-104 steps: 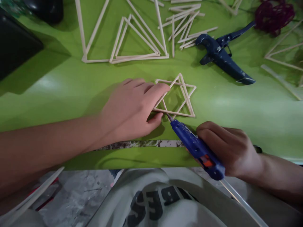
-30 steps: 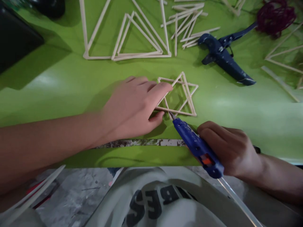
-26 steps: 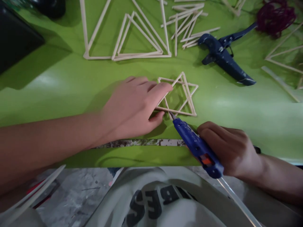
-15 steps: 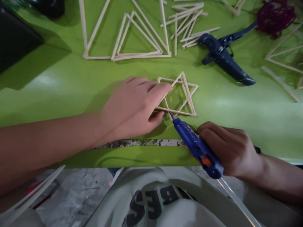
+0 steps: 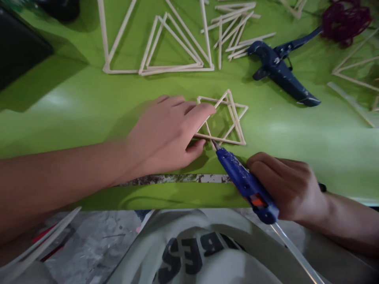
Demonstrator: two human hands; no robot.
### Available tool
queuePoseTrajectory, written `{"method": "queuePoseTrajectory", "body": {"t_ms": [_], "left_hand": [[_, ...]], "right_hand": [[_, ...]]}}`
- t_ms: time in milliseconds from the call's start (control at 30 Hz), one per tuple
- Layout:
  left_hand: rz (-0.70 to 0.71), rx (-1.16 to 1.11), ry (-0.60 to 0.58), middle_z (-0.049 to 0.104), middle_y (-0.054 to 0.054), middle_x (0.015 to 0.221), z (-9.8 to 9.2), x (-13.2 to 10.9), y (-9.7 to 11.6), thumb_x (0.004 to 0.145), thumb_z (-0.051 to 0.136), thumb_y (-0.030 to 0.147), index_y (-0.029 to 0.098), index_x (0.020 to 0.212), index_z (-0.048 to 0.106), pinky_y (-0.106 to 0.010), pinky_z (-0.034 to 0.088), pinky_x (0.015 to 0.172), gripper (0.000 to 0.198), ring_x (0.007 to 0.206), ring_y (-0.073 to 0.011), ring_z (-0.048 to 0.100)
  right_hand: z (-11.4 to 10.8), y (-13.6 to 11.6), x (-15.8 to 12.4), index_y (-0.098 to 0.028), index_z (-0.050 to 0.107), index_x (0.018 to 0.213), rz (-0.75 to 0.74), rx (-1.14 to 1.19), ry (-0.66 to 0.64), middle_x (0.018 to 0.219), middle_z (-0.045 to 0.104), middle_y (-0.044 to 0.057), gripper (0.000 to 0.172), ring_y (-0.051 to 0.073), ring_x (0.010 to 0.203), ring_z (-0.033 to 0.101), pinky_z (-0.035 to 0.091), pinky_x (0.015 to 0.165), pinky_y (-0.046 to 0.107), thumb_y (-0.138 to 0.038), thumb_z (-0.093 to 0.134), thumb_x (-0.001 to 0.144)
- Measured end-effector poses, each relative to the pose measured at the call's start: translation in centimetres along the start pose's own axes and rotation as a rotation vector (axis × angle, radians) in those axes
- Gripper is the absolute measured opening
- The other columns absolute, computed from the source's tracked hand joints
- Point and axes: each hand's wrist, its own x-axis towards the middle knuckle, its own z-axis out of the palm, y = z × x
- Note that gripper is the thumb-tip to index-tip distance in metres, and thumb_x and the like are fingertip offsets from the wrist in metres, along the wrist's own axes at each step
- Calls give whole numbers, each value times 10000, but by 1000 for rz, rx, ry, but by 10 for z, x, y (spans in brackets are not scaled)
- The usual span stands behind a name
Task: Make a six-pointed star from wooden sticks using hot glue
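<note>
A six-pointed star of thin wooden sticks [image 5: 235, 115] lies on the green table. My left hand [image 5: 168, 134] rests over its left side, the index finger pressing on a stick and the thumb by the lower left edge. The other fingers' tips are hidden under the hand. My right hand [image 5: 287, 185] is wrapped around a blue hot glue gun [image 5: 237, 171], whose handle is mostly covered. The gun's metal nozzle touches or nearly touches the star's lower edge, where sticks cross near my thumb. A clear glue stick [image 5: 296, 252] sticks out of the gun's back end.
Larger stick triangles [image 5: 124, 72] lie beyond my left hand, with loose wooden sticks [image 5: 233, 33] beside them. A dark blue clamp-like tool [image 5: 284, 75] and purple tangled string [image 5: 345, 21] are at the far right. A stained strip [image 5: 177, 179] lies along the near edge.
</note>
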Motion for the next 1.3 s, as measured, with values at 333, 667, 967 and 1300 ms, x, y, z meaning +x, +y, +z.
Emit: {"method": "queuePoseTrajectory", "body": {"t_ms": [333,667,967,1300], "left_hand": [[10,26,-20,842,-124,1105,-1,1,1,1041,710,280,241,1595,717,-521,623,998,556,1140,-367,795],[9,-12,-4,851,-103,1092,0,1,0,1025,730,276,266,1581,721,-511,625,1021,556,1137,-353,800],[9,-16,4,848,-108,1116,2,0,-2,1031,733,277,241,1570,719,-518,616,1042,541,1158,-362,802],[18,-1,2,834,-104,1083,2,0,-2,1044,700,284,243,1573,713,-517,626,1021,531,1147,-358,798]], "right_hand": [[1,-1,1,-277,519,994,-14,-12,4,887,697,35,199,210,628,514,397,553,446,-260,542,1190],[-1,-1,1,-272,522,985,-11,-11,11,885,680,32,191,213,640,510,390,569,450,-162,544,1140],[1,-1,1,-274,520,983,-15,-19,11,896,684,33,196,212,641,509,401,568,444,-221,543,1170],[1,-1,0,-282,499,979,-12,-21,17,876,669,23,215,211,635,500,392,580,442,-186,524,1170]]}}
